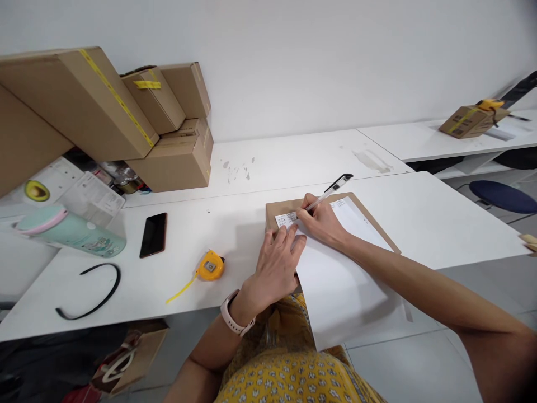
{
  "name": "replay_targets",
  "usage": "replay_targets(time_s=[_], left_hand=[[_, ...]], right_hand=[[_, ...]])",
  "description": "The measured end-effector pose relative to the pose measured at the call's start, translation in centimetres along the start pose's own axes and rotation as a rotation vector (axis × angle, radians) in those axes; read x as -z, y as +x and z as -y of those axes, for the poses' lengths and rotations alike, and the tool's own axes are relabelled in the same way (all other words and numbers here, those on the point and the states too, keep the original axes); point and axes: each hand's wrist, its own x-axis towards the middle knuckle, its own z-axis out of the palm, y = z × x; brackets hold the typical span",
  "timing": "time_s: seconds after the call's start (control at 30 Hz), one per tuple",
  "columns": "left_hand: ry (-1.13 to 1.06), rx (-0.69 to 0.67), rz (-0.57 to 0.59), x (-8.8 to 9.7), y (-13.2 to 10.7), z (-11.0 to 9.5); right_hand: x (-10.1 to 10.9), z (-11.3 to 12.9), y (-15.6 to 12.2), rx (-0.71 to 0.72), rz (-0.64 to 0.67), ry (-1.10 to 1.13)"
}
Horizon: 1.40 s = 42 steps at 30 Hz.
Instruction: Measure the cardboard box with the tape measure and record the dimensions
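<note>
My right hand (321,220) is closed around a pen (329,191) with a clear barrel and a black cap on its upper end. Its tip meets a white sheet of paper (335,296) that carries rows of small handwriting along the top. Under the paper lies a cardboard box (373,224), and the sheet hangs over its near edge. My left hand (279,257) rests at the left edge of the paper, fingers stretched out on the sheet and box. A pale watch strap circles the left wrist.
Left on the white table (243,224) lie a yellow tape measure (210,266), a phone (153,235), a black headband (115,285) and a mint tumbler (79,232). Cardboard boxes (176,162) are stacked behind. A small box (465,121) and a blue stool (503,196) are at right.
</note>
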Motion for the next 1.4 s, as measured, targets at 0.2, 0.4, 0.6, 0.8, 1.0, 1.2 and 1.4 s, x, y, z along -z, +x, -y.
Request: replay_targets(time_s=[0.2, 0.4, 0.6, 0.8, 1.0, 1.2, 1.4], left_hand=[[-0.009, 0.005, 0.003, 0.0, 0.0, 0.0], [-0.009, 0.006, 0.015, 0.1, 0.0, -0.1], [0.007, 0.003, 0.008, 0.0, -0.1, -0.1], [-0.005, -0.002, -0.004, -0.1, 0.0, 0.1], [-0.017, -0.005, -0.017, 0.0, -0.2, 0.1], [-0.009, 0.008, -0.025, -0.1, -0.5, 0.2], [-0.035, 0.013, -0.035, -0.7, -0.4, 0.1]], right_hand=[[0.0, 0.0, 0.0, -0.004, -0.025, -0.003], [0.1, 0.2, 0.0, -0.022, -0.019, 0.002], [0.1, 0.3, 0.0, -0.013, -0.015, -0.022], [0.2, 0.1, 0.0, -0.009, -0.023, -0.016], [0.1, 0.3, 0.2, 0.013, -0.096, -0.004], [5.3, -0.5, -3.5, 0.023, -0.683, 0.062], [10.9, -5.1, -14.0, -0.44, -0.743, -0.508]])
